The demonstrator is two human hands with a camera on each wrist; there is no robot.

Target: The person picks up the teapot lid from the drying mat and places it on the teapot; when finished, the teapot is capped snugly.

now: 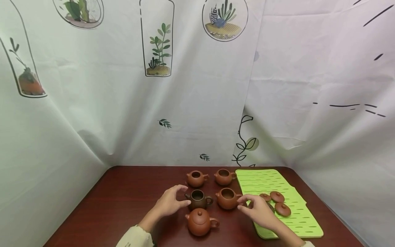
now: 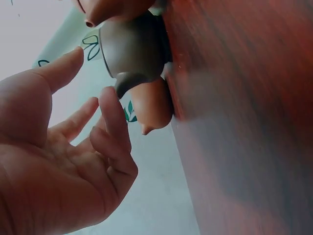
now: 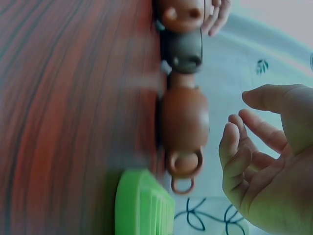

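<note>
My left hand (image 1: 169, 201) is beside the spout of a dark brown lidless teapot (image 1: 198, 200). Thumb and fingers are spread around empty air; in the left wrist view the fingertips come close to the spout, and touch cannot be told. Near the handle of a reddish-brown lidless teapot (image 1: 227, 199) hovers my right hand (image 1: 258, 210), its fingers loosely bent and holding nothing. The right wrist view shows a gap between that hand and the teapot (image 3: 185, 120). In front of the dark one stands a reddish-brown teapot with its lid on (image 1: 199, 223).
Two more lidless teapots, one at the back left (image 1: 196, 178) and one at the back right (image 1: 223, 177), stand on the dark red table (image 1: 123, 199). Several lids, one a reddish-brown lid (image 1: 283, 209), lie on a green ridged mat (image 1: 296, 223) at the right. A printed curtain (image 1: 197, 103) hangs behind.
</note>
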